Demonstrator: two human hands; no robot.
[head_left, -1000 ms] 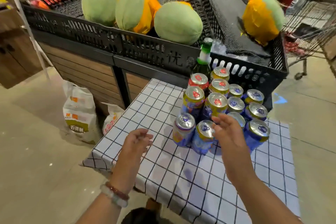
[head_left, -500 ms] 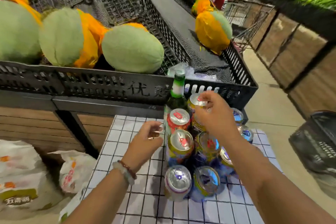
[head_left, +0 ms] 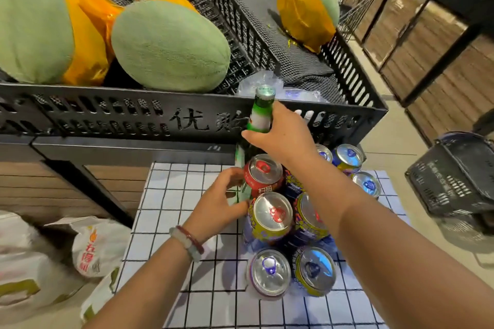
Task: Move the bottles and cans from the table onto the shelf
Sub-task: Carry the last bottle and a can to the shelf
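Note:
A green glass bottle (head_left: 260,109) stands at the far edge of the checked table (head_left: 187,222), behind a cluster of several drink cans. My right hand (head_left: 283,133) grips the bottle's neck just below the cap. My left hand (head_left: 222,203) wraps round the bottle's lower body, beside a red can (head_left: 263,176). In front of it stand yellow-and-blue cans (head_left: 270,218) and, nearest me, two blue-tabbed cans (head_left: 268,272). More blue cans (head_left: 347,157) sit at the far right, partly hidden by my right arm.
Directly behind the table rises the black slatted shelf bin (head_left: 133,115), holding green melons (head_left: 171,45) in orange wrap and a clear plastic bag (head_left: 256,83). White shopping bags (head_left: 99,246) lie on the floor at left. A black basket (head_left: 454,176) stands at right.
My right hand moved from the cans up to the bottle's neck and took hold. My left hand reached forward and closed round the bottle's lower part. The camera came closer to the table.

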